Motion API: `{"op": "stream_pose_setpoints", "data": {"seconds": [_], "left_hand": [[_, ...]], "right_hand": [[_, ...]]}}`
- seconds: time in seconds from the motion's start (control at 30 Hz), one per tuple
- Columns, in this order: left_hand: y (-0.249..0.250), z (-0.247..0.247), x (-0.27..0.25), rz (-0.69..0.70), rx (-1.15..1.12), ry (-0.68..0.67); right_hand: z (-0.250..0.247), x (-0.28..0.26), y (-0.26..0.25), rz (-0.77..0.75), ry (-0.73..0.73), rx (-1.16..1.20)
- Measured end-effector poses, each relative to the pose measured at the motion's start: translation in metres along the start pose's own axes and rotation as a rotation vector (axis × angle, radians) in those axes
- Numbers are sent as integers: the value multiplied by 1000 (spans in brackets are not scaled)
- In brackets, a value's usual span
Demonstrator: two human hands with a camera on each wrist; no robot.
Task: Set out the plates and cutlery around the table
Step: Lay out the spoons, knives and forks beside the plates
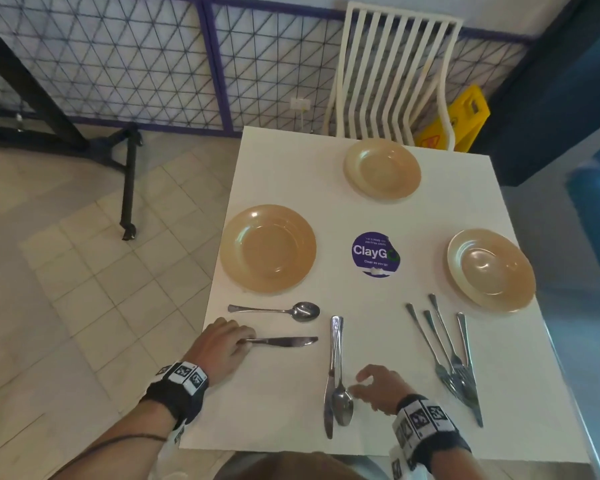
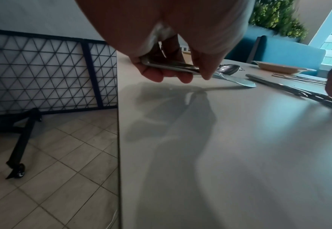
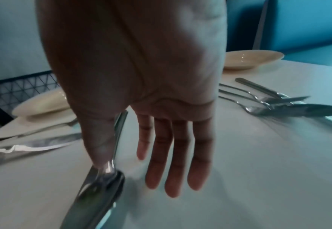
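Three tan plates stand on the white table (image 1: 284,403): one at the left (image 1: 268,249), one at the far side (image 1: 382,169), one at the right (image 1: 490,270). A spoon (image 1: 278,310) lies below the left plate. My left hand (image 1: 238,342) pinches the handle of a knife (image 1: 284,341) lying parallel to that spoon; the left wrist view shows fingers and thumb curled round the handle (image 2: 171,65). A second knife and spoon (image 1: 338,375) lie together near the front edge. My right hand (image 1: 361,386) hovers beside them with straight fingers (image 3: 171,162), its thumb at the spoon's neck (image 3: 110,168).
Several forks and a knife (image 1: 452,358) lie bunched at the right front. A purple round sticker (image 1: 376,254) marks the table's middle. A white slatted chair (image 1: 395,71) stands at the far side, a blue bench (image 1: 596,220) to the right, tiled floor to the left.
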State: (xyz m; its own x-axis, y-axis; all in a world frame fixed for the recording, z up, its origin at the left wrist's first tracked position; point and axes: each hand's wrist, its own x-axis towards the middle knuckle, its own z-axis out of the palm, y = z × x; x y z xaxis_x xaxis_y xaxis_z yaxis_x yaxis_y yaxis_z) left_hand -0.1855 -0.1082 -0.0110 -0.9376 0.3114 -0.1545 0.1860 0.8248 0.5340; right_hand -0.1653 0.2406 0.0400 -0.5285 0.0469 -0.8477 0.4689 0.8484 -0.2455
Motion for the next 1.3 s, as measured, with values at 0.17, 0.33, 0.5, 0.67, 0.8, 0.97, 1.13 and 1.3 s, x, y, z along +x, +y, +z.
{"op": "stream_pose_setpoints", "data": {"seconds": [0.17, 0.33, 0.5, 0.67, 0.8, 0.97, 1.13, 1.3], "left_hand": [[-5, 6, 8, 45, 13, 16], [-3, 9, 10, 47, 43, 48], [2, 9, 14, 75, 74, 66], [4, 8, 17, 99, 68, 89], [4, 8, 17, 107, 92, 82], [7, 10, 15, 73, 95, 92], [15, 10, 11, 34, 142, 75], [45, 13, 10, 74, 142, 99]], "right_hand": [[27, -7, 3, 87, -71, 90], [33, -3, 5, 112, -29, 198], [37, 0, 8, 121, 9, 274], [38, 1, 8, 119, 36, 320], [38, -2, 8, 122, 49, 361], [34, -2, 10, 125, 40, 395], [29, -3, 15, 119, 18, 429], [20, -5, 32, 103, -14, 485]]}}
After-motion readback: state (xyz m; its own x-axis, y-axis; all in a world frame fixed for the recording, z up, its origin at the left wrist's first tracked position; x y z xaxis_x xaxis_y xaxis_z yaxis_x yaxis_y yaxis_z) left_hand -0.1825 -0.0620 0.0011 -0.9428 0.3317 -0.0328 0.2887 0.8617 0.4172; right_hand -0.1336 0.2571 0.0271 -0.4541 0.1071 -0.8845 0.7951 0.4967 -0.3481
